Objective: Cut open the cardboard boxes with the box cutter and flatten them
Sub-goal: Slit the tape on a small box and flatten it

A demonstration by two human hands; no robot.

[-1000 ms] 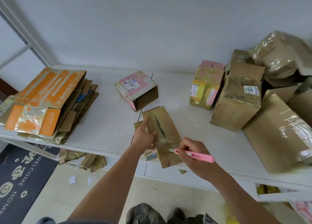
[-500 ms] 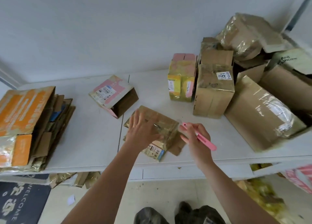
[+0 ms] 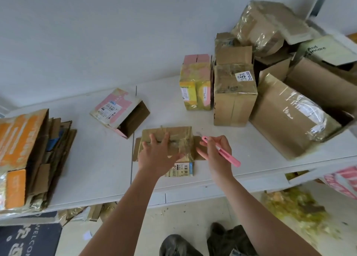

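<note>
the left hand point(image 3: 158, 155) lies flat with spread fingers on the small brown box point(image 3: 170, 139), and it presses the box down on the white worktop point(image 3: 92, 159). i think it does so to keep the cardboard flat and steady. this box is already low and nearly flattened; its side flaps stick out to the left and to the right, and a barcode label point(image 3: 182, 169) shows at its near edge, just beside the wrist.

the right hand point(image 3: 216, 153) is just beside the right flap of the same box. it pinches the pink box cutter point(image 3: 222, 149) like a pen, with the short blade pointing up and left, a little above the cardboard and not in it. so the blade is kept away from the other hand, which seems a safe way to hold it while the pressing is done.

behind the flattened box lies a pink and white box point(image 3: 117, 110) with one end open. further right, near the wall, stands a yellow and pink box point(image 3: 195, 85), and touching it a taped brown box point(image 3: 233, 95); more taped boxes point(image 3: 289, 116) are heaped at the right end, probably waiting for the cutter. at the far left is a stack of flattened cardboard point(image 3: 29, 159), probably the finished ones. on the floor lies a dark doormat point(image 3: 29, 240).
</note>
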